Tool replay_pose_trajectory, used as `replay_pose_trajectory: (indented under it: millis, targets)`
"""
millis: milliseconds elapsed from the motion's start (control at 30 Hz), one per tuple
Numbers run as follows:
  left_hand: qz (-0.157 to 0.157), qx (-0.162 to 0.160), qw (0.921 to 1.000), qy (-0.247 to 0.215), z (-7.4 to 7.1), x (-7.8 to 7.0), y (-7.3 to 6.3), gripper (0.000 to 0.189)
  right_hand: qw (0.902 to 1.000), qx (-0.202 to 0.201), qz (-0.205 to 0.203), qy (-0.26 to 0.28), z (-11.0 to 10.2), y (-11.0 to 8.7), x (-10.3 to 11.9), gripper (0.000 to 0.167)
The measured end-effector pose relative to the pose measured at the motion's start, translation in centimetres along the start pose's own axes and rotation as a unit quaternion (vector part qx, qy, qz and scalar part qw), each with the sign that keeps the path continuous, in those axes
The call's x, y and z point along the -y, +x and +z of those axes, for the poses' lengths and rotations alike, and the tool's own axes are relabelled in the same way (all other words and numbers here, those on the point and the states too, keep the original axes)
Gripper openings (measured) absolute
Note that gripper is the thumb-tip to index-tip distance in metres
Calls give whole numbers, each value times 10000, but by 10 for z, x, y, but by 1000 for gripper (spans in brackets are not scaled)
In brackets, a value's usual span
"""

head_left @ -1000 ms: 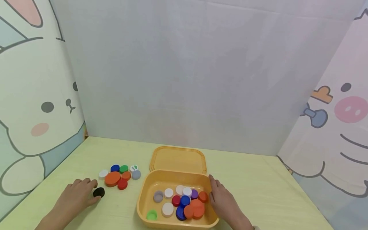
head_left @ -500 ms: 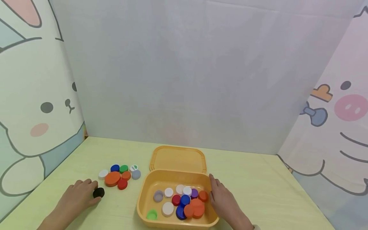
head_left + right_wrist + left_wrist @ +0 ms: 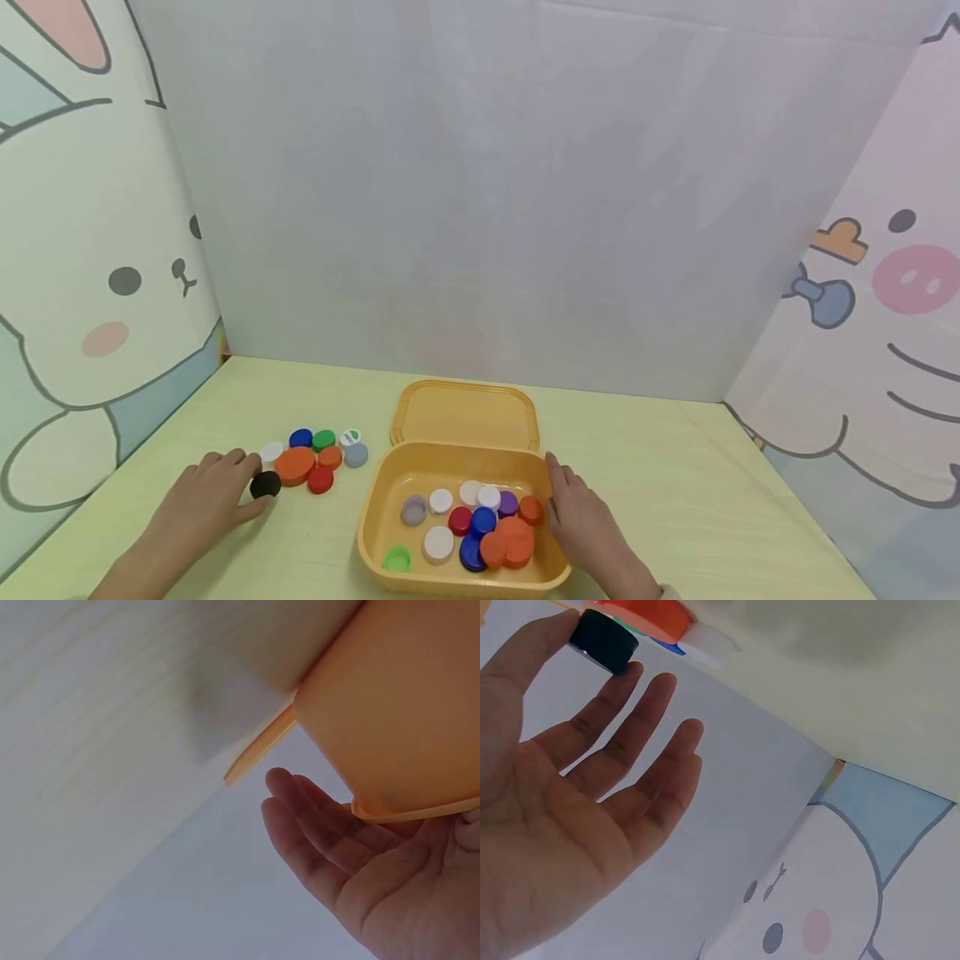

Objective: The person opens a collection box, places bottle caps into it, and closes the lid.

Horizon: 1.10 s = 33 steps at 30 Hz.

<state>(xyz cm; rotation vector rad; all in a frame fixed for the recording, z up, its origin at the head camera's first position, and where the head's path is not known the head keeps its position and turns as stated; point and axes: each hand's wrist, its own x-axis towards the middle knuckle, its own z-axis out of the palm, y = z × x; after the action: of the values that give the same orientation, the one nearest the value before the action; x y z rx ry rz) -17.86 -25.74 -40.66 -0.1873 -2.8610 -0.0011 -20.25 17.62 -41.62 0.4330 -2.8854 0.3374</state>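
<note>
Now | box: mixed caps | left grip pinches black cap | right grip holds box

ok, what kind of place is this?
Probably a small staged tabletop booth, perhaps for recording: a plain greyish sheet hangs behind a pale yellow-green table, with a cartoon rabbit printed on one side wall and a cartoon pig on the other.
</note>
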Motion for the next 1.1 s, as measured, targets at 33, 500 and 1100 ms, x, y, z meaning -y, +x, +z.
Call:
replay_pose_trajectory:
  millis: [33, 500, 1100]
  targets:
    - [11, -1, 10000, -2, -2, -2, 1, 38, 10000, 0, 13, -6, 0, 0, 0, 51]
    - [588, -712, 9956, -136, -26, -45, 17, 37, 9965, -282, -158, -769, 1, 2, 2, 46]
    - [1324, -734, 9882, -217, -38, -113, 39, 37, 9968, -211, -162, -759, 1, 3, 3, 47]
